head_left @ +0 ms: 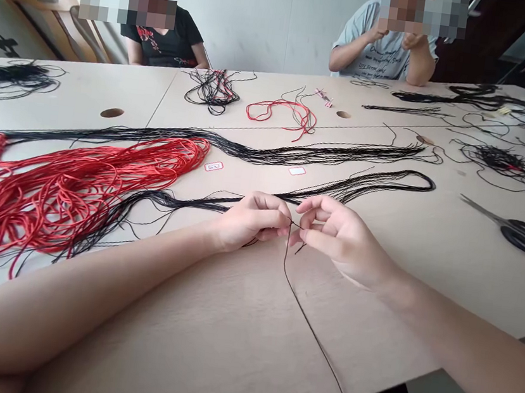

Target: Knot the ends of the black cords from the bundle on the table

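Between my two hands a thin black cord [298, 300] is stretched, with a small knot or crossing near my left fingertips. From there its long end runs down across the table and over the front edge. My left hand [259, 220] pinches the cord between thumb and forefinger. Just to the right, my right hand [332, 234] pinches a short end of the same cord, its other fingers curled loosely. A bundle of black cords [208, 203] lies behind both hands, looping back at the right.
Red cords [66, 191] are heaped at the left. Black-handled scissors [510, 228] lie at the right, blades pointing left. Another black cord bundle [268, 152] crosses the table. Small labels [213, 166], tangled black cords [506, 164] and a red cord [283, 105] lie farther back. Two people sit opposite.
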### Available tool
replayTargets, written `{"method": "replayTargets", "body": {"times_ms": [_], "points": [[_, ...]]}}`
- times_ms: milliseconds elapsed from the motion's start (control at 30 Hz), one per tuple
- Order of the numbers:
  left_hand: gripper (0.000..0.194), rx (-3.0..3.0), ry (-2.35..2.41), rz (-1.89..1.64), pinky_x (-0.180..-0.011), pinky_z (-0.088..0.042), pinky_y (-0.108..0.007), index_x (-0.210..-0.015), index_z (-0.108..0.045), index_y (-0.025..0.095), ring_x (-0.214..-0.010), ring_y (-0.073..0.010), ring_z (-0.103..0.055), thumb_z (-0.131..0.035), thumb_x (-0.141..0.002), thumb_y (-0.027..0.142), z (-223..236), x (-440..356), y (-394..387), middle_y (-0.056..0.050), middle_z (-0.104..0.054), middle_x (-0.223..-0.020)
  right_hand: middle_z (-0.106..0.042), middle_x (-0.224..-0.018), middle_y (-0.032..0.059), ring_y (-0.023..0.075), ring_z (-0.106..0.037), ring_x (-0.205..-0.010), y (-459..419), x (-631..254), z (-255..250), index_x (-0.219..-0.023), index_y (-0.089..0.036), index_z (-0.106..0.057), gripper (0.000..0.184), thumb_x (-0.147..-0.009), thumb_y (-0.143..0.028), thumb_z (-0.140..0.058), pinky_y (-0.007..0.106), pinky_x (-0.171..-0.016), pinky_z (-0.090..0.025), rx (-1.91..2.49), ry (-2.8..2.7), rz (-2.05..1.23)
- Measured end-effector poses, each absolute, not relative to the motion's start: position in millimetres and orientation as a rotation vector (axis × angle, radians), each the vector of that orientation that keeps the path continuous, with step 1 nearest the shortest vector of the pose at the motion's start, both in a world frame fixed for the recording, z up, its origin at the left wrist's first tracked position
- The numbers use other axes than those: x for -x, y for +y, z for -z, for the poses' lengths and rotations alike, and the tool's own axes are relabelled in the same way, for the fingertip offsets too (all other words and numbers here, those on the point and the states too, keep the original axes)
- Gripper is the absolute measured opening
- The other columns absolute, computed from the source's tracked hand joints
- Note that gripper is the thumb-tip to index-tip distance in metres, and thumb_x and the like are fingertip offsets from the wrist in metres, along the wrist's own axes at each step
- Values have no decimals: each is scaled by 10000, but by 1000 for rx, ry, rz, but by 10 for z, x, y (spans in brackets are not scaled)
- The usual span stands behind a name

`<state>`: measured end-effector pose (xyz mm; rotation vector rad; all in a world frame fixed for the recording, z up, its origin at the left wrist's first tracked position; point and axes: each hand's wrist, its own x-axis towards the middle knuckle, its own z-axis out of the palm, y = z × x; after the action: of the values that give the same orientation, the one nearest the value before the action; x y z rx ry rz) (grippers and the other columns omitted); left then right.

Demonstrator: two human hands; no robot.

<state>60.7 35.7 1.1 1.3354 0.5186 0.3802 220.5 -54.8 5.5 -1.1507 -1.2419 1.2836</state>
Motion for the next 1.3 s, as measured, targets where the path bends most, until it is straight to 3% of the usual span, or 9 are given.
{"method": "replayTargets", "body": {"times_ms": [167,367,600,767,1300], "points": [[107,-1388,519,-331,-432,-153,-242,-558,-597,130,-426,-44,-294,-561,-657,142,-26,-603,355,30,-476,-507,-519,-748,-13,61,-478,-521,-531,-2278,-103,-819,-164,-549,65,-759,-141,-545,225,-491,-424,1276,-1427,-1168],[104,-1421,486,-282,-430,-156,-243,-535,-599,129,-417,-45,-298,-569,-635,137,-58,-613,350,32,-485,-470,-510,-714,-10,55,-366,-513,-537,-2327,-128,-714,-172,-625,50,-715,-129,-600,210,-456,-333,1322,-1795,-611],[128,-1483,442,-209,-443,-193,-234,-535,-609,129,-436,-50,-306,-553,-649,114,-79,-613,346,38,-471,-461,-524,-714,-7,77,-401,-557,-516,-2315,-91,-747,-189,-618,95,-744,-105,-572,228,-482,-327,1136,-1922,-214],[141,-1523,427,-175,-458,-229,-228,-529,-609,125,-457,-58,-312,-554,-660,125,-89,-610,332,38,-449,-464,-517,-721,1,97,-459,-612,-514,-2295,-79,-782,-196,-607,105,-793,-122,-534,242,-517,-366,1083,-1957,-158],[125,-1433,405,-177,-450,-190,-243,-609,-643,113,-457,-55,-333,-551,-689,138,-91,-606,326,-2,-558,-563,-521,-712,-6,91,-450,-596,-516,-2303,-68,-735,-191,-596,103,-748,-94,-562,242,-525,-369,1094,-1926,-147]]}}
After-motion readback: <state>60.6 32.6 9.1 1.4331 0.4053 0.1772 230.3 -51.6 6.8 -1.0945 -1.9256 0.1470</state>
